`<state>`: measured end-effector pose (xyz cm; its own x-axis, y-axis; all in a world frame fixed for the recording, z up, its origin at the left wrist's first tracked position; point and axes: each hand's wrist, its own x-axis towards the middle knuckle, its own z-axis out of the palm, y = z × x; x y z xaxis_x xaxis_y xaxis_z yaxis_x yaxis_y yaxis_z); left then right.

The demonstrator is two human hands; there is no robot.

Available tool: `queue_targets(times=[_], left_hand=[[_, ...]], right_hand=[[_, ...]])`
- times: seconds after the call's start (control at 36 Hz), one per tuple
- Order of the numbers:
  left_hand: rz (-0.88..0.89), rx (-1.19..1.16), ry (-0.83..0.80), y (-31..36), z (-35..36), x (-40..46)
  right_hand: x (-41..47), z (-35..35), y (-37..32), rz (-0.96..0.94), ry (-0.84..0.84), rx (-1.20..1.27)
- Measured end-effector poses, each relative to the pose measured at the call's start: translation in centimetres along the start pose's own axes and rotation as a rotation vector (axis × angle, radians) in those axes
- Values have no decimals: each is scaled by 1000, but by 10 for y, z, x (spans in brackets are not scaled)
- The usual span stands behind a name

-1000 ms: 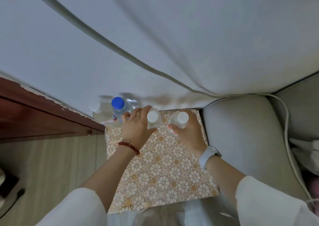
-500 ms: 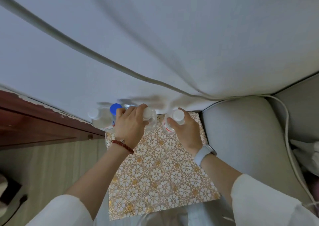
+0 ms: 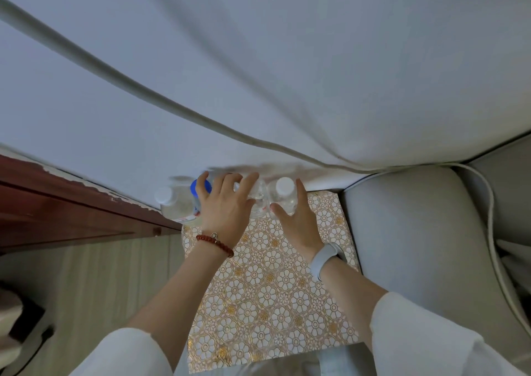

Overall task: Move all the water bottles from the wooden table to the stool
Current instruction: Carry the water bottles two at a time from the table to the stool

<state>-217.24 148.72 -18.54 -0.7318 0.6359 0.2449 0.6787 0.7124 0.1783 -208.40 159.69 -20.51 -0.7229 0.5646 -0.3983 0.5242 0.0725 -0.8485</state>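
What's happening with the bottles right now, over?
Left hand open, fingers spread over one bottle. Right hand open beside white-capped bottle. Four bottles bunched at flowered stool back edge. Nothing blocking.

Left hand covers most of clear bottle and part of blue-capped bottle; cap hidden, grip unclear. Bottle bases along wall blurred. Patterned stool top cut off near bottom edge. Dark object at lower left unidentifiable.
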Motion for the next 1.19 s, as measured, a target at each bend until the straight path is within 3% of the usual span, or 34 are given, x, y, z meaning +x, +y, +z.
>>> queue_targets(times=[0.17, 0.33, 0.47, 0.64, 0.94, 1.19], left_hand=[[-65, -79, 28, -4, -3, -2], [-43, 8, 15, -12, -3, -1], [12, 119, -19, -10, -3, -8], [-50, 87, -80, -2, -14, -19], [-596, -314, -62, -2, -98, -122], [-856, -236, 191, -53, -242, -265]], right_hand=[[2, 9, -4, -12, 24, -5], [6, 14, -5, -40, 16, 21], [5, 16, -7, 80, 7, 108], [2, 9, -16, 170, -18, 84], [-98, -11, -50, 117, -241, -94], [-239, 90, -138, -302, -582, -287]])
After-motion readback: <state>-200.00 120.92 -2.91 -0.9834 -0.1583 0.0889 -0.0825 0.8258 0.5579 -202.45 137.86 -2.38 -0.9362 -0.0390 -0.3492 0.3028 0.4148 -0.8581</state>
